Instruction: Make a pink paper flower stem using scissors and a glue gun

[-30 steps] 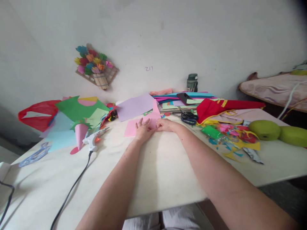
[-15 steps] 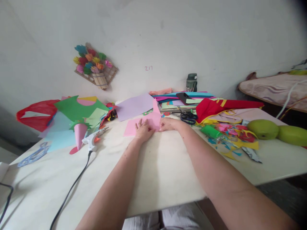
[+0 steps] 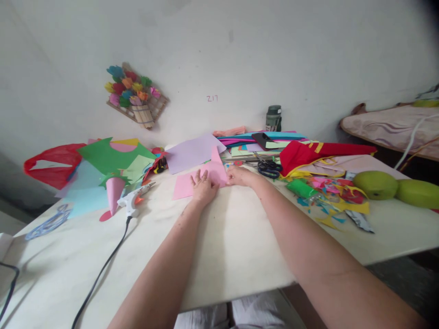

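A folded sheet of pink paper [image 3: 183, 186] lies on the pale table in front of me, with a strip of it standing up at the back. My left hand [image 3: 204, 188] rests flat on the paper, fingers spread. At the paper's right edge my right hand [image 3: 238, 176] has its fingers closed on the fold. Just behind lies a lilac sheet [image 3: 192, 153]. Black-handled scissors [image 3: 269, 169] lie to the right of my right hand. To the left are a white glue gun [image 3: 131, 202] and a pink paper cone with a green fringe [image 3: 115, 193].
Green and blue sheets [image 3: 120, 157] and a red bag [image 3: 51, 164] fill the left. Stacked coloured paper [image 3: 236, 141], a phone [image 3: 262, 140] and a bottle [image 3: 274, 118] stand at the back. Red cloth [image 3: 298, 155], paper scraps [image 3: 329, 192] and green fruits [image 3: 375, 184] lie right. A cord [image 3: 103, 269] crosses the front left.
The pink paper has turned slightly, its left edge moving left and toward me and its raised strip leftward. Both hands have shifted a little left with it.
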Action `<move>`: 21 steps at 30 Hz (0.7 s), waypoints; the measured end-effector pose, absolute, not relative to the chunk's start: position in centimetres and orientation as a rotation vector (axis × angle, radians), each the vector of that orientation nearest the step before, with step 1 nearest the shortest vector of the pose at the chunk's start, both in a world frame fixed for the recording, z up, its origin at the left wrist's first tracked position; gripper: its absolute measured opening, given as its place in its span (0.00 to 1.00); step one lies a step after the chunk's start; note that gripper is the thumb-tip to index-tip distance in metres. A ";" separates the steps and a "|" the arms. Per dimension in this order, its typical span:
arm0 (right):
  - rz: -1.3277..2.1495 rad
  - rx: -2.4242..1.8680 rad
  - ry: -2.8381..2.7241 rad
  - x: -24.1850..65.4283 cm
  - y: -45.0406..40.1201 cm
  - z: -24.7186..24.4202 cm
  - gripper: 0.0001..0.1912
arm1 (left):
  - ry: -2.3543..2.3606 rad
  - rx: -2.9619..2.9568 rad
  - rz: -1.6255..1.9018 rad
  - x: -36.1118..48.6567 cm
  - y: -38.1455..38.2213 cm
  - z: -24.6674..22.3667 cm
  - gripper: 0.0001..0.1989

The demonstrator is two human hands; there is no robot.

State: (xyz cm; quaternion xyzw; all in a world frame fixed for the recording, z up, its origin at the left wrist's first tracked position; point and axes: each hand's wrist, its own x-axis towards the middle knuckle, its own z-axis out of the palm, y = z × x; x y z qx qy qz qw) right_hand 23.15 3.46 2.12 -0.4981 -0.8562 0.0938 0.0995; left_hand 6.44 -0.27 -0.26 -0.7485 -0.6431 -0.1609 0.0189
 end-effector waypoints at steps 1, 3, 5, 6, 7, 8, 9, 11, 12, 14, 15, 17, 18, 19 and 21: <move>0.206 -1.451 -2.509 23.0 3.4 2.0 0.09 | -2.007 -2.285 -0.512 6.4 -0.4 -0.3 0.13; 0.125 -1.423 -2.493 22.8 3.4 1.7 0.09 | -2.019 -2.227 -0.514 6.4 -0.5 -0.3 0.14; 0.143 -1.429 -2.491 22.7 3.5 1.5 0.10 | -2.031 -2.193 -0.492 6.5 -0.6 -0.4 0.14; 0.165 -1.448 -2.492 22.7 3.5 1.5 0.10 | -2.038 -2.183 -0.479 6.5 -0.6 -0.4 0.15; 0.182 -1.470 -2.492 22.7 3.6 1.5 0.10 | -2.047 -2.176 -0.468 6.5 -0.5 -0.4 0.15; 0.194 -1.496 -2.493 22.7 3.6 1.5 0.10 | -2.057 -2.169 -0.460 6.6 -0.5 -0.5 0.16; 0.205 -1.528 -2.495 22.7 3.6 1.6 0.10 | -2.066 -2.164 -0.455 6.6 -0.4 -0.5 0.16; 0.220 -1.600 -2.490 22.6 3.4 1.9 0.10 | -2.088 -2.156 -0.454 6.6 -0.3 -0.5 0.16; 0.228 -1.641 -2.481 22.5 3.3 2.1 0.10 | -2.101 -2.151 -0.457 6.6 -0.3 -0.5 0.16; 0.256 -1.713 -2.463 22.2 3.0 2.5 0.10 | -2.131 -2.145 -0.463 6.5 -0.2 -0.4 0.17; 0.271 -1.737 -2.452 22.1 2.8 2.7 0.10 | -2.148 -2.142 -0.462 6.5 -0.2 -0.3 0.17; 0.300 -1.774 -2.428 22.0 2.6 3.0 0.10 | -2.183 -2.131 -0.454 6.4 -0.2 -0.2 0.18; 0.307 -1.785 -2.417 22.0 2.5 3.1 0.10 | -2.203 -2.123 -0.449 6.4 -0.2 -0.1 0.18; 0.306 -1.787 -2.408 21.9 2.5 3.1 0.10 | -2.224 -2.112 -0.445 6.4 -0.2 -0.1 0.19; 0.309 -1.781 -2.391 21.9 2.6 2.9 0.09 | -2.263 -2.094 -0.442 6.2 -0.1 0.1 0.20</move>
